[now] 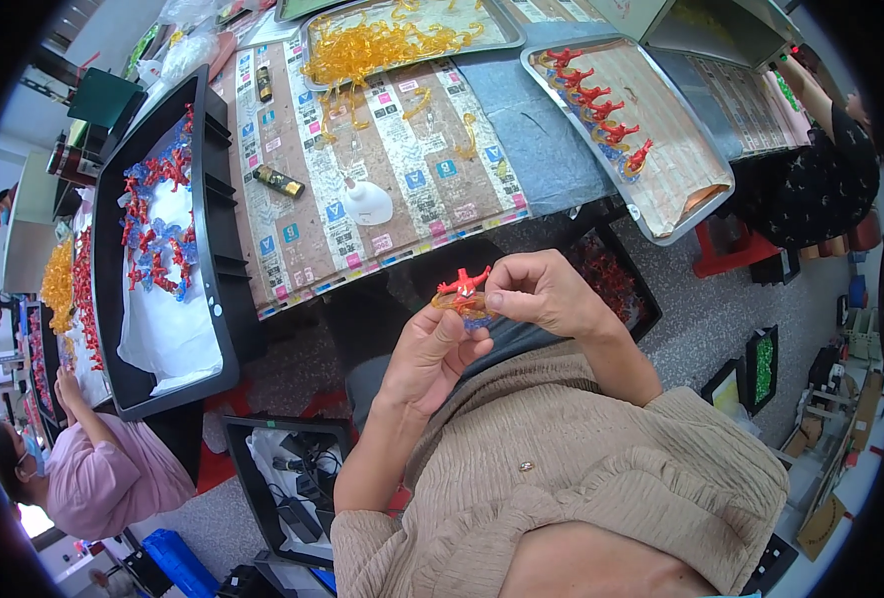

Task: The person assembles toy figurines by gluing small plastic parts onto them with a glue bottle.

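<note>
In front of my body I hold a small toy figure [465, 283], red on top with translucent yellow and blue parts round its base. My left hand [430, 364] grips it from below, thumb against its near side. At its right side, the fingers of my right hand [550, 292] pinch its edge. The fingertips hide part of the base, so the exact joint between the pieces cannot be made out.
A table covered with printed paper [402, 189] bears a white spouted bottle [367, 202], a tray [515, 32] of yellow translucent pieces and a tray [716, 206] with a row of red-and-blue figures. A black crate [225, 334] of similar pieces stands left. Co-workers sit on both sides.
</note>
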Motion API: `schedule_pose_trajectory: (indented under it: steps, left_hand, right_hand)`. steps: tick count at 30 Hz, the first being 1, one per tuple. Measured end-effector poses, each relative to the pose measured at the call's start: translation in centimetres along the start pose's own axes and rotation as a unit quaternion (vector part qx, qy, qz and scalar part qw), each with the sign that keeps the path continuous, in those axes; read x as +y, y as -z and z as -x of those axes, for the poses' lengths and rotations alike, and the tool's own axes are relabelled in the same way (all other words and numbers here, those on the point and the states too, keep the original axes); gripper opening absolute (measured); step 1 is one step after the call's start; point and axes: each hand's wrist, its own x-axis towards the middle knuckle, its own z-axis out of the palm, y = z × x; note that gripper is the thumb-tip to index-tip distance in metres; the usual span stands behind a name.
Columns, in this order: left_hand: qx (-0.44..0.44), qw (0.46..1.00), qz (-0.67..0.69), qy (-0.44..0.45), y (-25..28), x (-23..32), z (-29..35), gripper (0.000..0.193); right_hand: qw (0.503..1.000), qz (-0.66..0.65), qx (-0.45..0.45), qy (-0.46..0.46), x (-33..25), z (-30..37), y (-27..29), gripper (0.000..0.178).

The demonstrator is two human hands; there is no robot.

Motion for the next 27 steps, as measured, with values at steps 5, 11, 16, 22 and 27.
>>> schedule_pose_trajectory:
  steps: [5,11,16,22,27]
  left_hand:
    - [0.027,0.999,-0.034,-0.015,-0.9,0.1,0.2,0.034]
    - [0.016,1.0,-0.019,0.01,-0.2,0.2,0.0,0.031]
    - [0.024,0.999,0.008,0.027,-0.8,0.3,0.0,0.03]
    - [0.041,0.999,0.006,0.029,-0.7,0.3,-0.1,0.029]
    - [0.046,0.998,-0.04,-0.016,-1.2,0.2,0.0,0.028]
  right_hand:
    - [0.999,0.052,0.003,0.007,0.1,0.1,0.3,0.014]
    - [0.987,0.152,-0.014,0.04,-0.5,0.0,0.6,0.015]
    - [0.974,0.199,-0.027,0.101,-0.7,-0.1,0.8,0.017]
    - [0.976,0.198,-0.039,0.08,-0.8,-0.5,1.0,0.016]
    - [0.986,0.161,-0.037,0.02,-1.1,-0.5,1.1,0.012]
